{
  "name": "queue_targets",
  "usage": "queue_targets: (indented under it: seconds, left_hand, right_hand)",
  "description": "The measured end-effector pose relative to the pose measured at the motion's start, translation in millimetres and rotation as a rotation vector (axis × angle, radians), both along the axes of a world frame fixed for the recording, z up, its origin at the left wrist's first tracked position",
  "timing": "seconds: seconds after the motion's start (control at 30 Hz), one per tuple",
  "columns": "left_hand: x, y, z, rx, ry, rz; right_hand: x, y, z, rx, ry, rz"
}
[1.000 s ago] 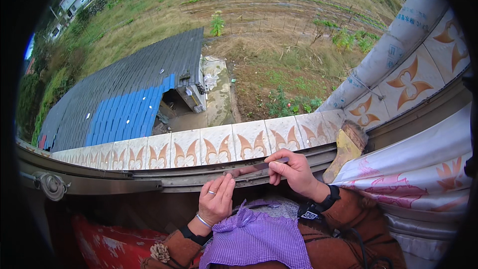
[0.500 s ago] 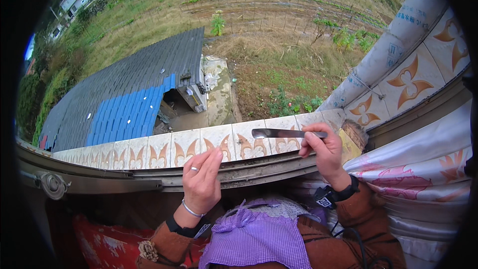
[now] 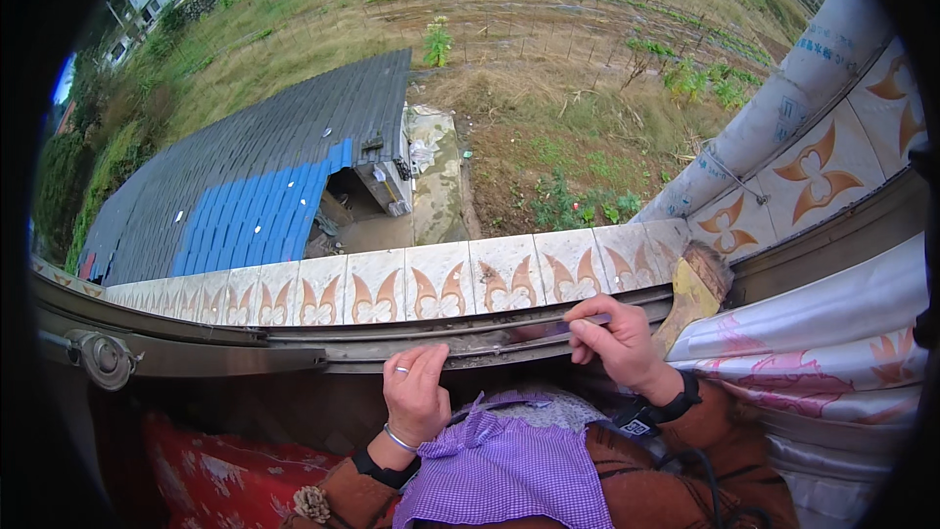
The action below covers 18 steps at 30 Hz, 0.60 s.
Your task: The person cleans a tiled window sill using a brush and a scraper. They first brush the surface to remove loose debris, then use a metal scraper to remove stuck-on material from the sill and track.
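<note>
My right hand [image 3: 615, 338] grips a slim, flat metal tool [image 3: 537, 331] with a rounded end. Its shiny blade points left and lies low over the grooves of the dark window track [image 3: 470, 345]. To the left, my left hand [image 3: 416, 392] reaches the track's near edge, its fingers pressed together and a ring on one of them. Whatever those fingertips may hold is too small to make out. Just right of my right hand, a yellow-handled brush [image 3: 693, 296] leans upright, its brown bristles on top.
Beyond the track runs a tiled ledge [image 3: 377, 286] with brown leaf patterns. A pale pipe [image 3: 764, 113] slants up at the right, above a satin curtain [image 3: 822, 318]. A metal bar [image 3: 211, 357] ends left of my left hand. Outside stands a shed roof [image 3: 264, 176].
My right hand has lowered the metal tool from above the tiled ledge into the window track. My left hand has moved down and slightly right to the track's near edge.
</note>
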<state>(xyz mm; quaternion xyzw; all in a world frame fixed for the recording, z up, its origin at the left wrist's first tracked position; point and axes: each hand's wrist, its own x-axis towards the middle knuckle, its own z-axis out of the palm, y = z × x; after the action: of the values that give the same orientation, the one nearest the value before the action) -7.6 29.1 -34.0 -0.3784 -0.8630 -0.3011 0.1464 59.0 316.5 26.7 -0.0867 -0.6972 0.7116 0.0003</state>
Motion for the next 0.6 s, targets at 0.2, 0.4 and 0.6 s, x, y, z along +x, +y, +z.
queue_targets:
  seconds: [0.2, 0.4, 0.6]
  left_hand:
    - [1, -1, -8, 0.044, 0.006, -0.016]
    - [2, 0, -13, 0.041, 0.088, -0.029]
    - [-6, 9, 6, -0.001, 0.172, -0.086]
  right_hand:
    - [-10, -29, -9, -0.036, 0.030, 0.030]
    - [-17, -37, -24, -0.282, -0.074, -0.030]
    - [-18, -38, -15, -0.376, -0.051, -0.103]
